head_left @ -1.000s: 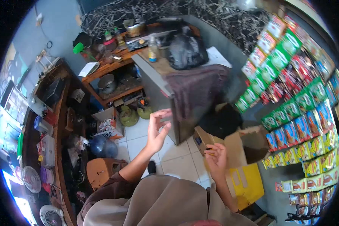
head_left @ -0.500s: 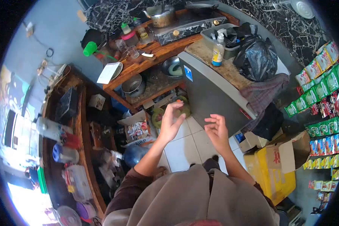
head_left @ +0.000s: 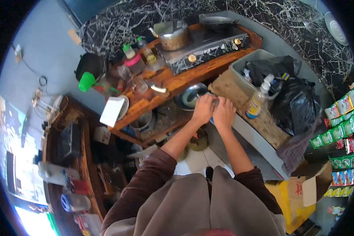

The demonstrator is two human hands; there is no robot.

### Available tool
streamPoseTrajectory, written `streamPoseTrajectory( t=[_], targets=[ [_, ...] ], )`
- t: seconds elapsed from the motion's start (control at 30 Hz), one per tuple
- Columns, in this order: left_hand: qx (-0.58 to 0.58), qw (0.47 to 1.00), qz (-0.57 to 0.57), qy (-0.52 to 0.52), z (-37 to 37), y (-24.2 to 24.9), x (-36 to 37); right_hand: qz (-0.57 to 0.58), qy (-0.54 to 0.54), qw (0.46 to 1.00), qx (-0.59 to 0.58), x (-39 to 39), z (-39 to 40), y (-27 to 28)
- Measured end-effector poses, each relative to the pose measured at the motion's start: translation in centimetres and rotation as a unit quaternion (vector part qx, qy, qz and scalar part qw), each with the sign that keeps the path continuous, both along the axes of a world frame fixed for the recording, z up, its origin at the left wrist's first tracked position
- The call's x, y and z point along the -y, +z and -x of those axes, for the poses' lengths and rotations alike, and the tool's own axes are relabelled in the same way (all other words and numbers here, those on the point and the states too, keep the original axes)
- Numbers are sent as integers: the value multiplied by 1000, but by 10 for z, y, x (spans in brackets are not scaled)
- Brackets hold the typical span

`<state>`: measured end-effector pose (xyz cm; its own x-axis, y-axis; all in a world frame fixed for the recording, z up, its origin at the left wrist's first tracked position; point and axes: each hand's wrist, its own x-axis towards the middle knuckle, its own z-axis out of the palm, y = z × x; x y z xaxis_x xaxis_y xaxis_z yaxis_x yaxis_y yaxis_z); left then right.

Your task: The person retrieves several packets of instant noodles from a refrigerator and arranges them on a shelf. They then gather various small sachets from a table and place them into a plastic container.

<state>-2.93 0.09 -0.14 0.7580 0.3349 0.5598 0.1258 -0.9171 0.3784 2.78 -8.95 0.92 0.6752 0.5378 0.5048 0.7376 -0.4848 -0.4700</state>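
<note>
My left hand point(head_left: 203, 110) and my right hand point(head_left: 224, 114) lie side by side at the near-left top corner of a small grey refrigerator point(head_left: 255, 141). The fingers of both are bent over its edge, and the fingertips are partly hidden. On the brown-stained top point(head_left: 228, 84) stands a spray bottle point(head_left: 257, 101) with yellow and blue liquid or label, to the right of my hands. Just left of the left hand, a metal wok point(head_left: 187, 94) rests on the shelf under the wooden counter.
A kettle point(head_left: 173, 37) sits on the stove point(head_left: 208, 49) along the back counter. Beside the spray bottle are a grey tub point(head_left: 240, 72) and a black plastic bag point(head_left: 297, 104). A yellow box point(head_left: 281, 200) stands at the lower right, near hanging sachets point(head_left: 344, 128).
Both hands have moved forward from mid-air over the floor to the refrigerator's top corner and come close together. The view has shifted nearer to the counter.
</note>
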Motion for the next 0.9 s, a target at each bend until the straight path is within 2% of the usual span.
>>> streamPoseTrajectory(
  t=[0.07, 0.13, 0.27, 0.37, 0.43, 0.5, 0.53, 0.6, 0.73, 0.8, 0.83, 0.87, 0.9],
  targets=[
    [46, 994, -4, -100, -1, -2, -18, 30, -58, 997, 43, -8, 6, -2],
    [61, 993, -2, -99, 3, 5, -16, 118, -70, 990, 37, -8, 7, 1],
    [26, 992, 13, -126, 4, 3, -23, 108, -104, 988, 48, -15, 8, -5],
    [53, 986, 18, -155, 2, 2, -32, 60, -179, 982, 19, -32, 20, -4],
    [11, 983, 7, -186, 7, 12, -38, 45, -243, 969, 25, -34, 35, -6],
    [-65, 974, 2, -216, 15, 20, -47, 51, -226, 972, 38, -35, 44, -4],
    [-113, 967, 8, -229, 21, 21, -53, 91, -205, 973, 56, -33, 56, 5],
    [-39, 931, 121, -341, 43, -4, -65, 19, -214, 977, 17, -26, 88, 8],
    [-91, 848, 226, -471, 126, -16, -45, 7, -193, 977, -90, 12, 161, 20],
    [-237, 747, 320, -533, 156, -6, -20, -9, -199, 976, -87, 36, 196, 15],
    [-294, 706, 316, -562, 166, 3, -6, 57, -222, 970, -78, 50, 217, 19],
    [-351, 661, 309, -587, 173, 9, 9, 58, -240, 963, -111, 66, 235, 22],
    [-355, 633, 294, -622, 179, 8, 26, 93, -300, 943, -107, 84, 253, 26]
  ],
)
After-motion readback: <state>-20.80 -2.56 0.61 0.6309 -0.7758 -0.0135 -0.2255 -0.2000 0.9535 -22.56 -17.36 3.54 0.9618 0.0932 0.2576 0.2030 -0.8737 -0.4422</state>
